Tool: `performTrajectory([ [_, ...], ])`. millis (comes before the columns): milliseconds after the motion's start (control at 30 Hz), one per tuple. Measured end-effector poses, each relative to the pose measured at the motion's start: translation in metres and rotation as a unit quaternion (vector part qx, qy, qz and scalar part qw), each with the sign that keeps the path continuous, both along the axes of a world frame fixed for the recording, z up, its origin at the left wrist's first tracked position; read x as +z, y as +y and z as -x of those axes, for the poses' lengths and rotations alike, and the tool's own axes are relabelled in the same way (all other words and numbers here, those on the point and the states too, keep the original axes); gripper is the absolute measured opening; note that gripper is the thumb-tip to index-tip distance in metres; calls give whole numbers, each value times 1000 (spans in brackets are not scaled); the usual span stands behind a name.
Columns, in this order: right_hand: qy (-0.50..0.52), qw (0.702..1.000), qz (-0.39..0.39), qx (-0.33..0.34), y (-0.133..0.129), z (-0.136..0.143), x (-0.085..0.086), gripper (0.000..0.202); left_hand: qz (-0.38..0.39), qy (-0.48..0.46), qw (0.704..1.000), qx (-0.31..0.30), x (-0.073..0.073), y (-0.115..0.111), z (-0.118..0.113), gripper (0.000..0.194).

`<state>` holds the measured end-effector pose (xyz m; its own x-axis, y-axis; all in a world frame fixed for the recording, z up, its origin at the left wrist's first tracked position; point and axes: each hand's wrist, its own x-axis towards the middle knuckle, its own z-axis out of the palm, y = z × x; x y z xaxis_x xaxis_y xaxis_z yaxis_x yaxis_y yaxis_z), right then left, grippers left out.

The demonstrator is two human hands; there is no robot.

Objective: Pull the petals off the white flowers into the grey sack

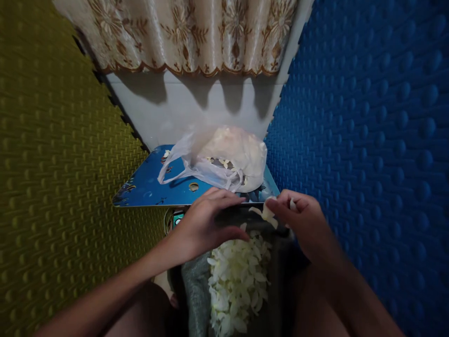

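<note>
My right hand (298, 213) pinches a white flower (267, 215) between thumb and fingers, its petals spread toward the left. Another bit of white shows between the curled fingers of that hand. My left hand (213, 217) is held with thumb and fingers apart and nothing between them, a short way left of the flower. Below both hands, a thick cluster of white flowers (238, 281) lies on dark grey-green cloth (196, 290) over my lap. Whether a thread runs through the cluster I cannot tell.
A blue table (150, 187) with printed pictures stands ahead, bearing a translucent plastic bag (242, 154) with pale flowers in it. Yellow-green studded matting (70, 187) rises on the left, blue matting (368, 140) on the right. A patterned curtain (192, 37) hangs at the back.
</note>
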<state>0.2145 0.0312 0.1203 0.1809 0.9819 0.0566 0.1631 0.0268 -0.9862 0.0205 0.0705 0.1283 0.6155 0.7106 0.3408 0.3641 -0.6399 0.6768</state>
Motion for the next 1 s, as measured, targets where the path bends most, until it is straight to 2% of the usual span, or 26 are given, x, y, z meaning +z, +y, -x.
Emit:
performTrajectory([
  [100,0,999,11,30,-2,15,-3,38,21,-53,998,24,-4,-11,-12,25],
  [167,9,998,18,52,-2,18,-6,39,5,-79,996,48,-5,-14,-16,9],
  [267,-19,1000,-4,16,1,8,-9,40,-23,-134,987,88,1,-8,-12,13],
  [333,-18,999,-22,-15,3,-3,-9,41,-30,-182,971,150,8,-1,-2,10],
  [433,-25,999,-30,-23,5,-13,-5,41,-26,-230,945,233,17,9,14,8],
  [500,-103,994,-16,16,5,-13,-4,40,-2,-195,957,215,20,12,21,9],
  [600,-241,959,17,145,4,-6,-7,38,48,-42,993,95,18,9,24,11],
  [700,-317,916,25,242,4,-2,-14,44,57,76,995,-5,9,5,23,11],
  [833,-381,876,36,293,6,-4,-21,44,33,127,991,-11,3,6,26,17],
  [933,-376,861,55,338,7,-6,-23,41,30,134,990,9,17,9,42,20],
  [1000,-361,859,68,357,6,-10,-25,38,31,123,990,56,33,10,65,23],
])
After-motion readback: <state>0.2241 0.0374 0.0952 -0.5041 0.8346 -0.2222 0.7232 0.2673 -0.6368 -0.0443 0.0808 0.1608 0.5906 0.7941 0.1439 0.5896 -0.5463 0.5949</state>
